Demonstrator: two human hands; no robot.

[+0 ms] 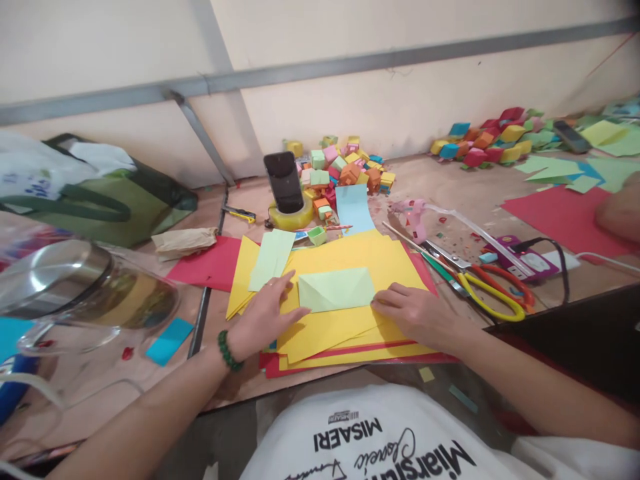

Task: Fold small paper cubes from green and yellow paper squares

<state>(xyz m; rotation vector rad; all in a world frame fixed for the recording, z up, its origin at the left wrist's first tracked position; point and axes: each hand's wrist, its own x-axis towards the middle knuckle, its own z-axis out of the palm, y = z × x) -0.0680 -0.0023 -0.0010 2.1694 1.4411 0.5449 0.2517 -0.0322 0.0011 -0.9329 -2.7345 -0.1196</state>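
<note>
One green bag (115, 213) and one lidded jug (135, 293) stand at left, near one blue slip (170, 340). A person's left hand (263, 310), thumb and fingers spread wide, rests at the left of one creased, pale green sheet (337, 290), which lies flat on a yellow paper stack (325, 333). Behind, one phone (286, 183) leans upright on one tape roll (296, 219). The right hand (407, 310) bunches its fingers narrowly at the sheet's right edge; whether they pinch it, one cannot tell. Farther right lie two pairs of scissors (515, 316), one yellow-handled, one orange-handled, and another person's hand (620, 212).
</note>
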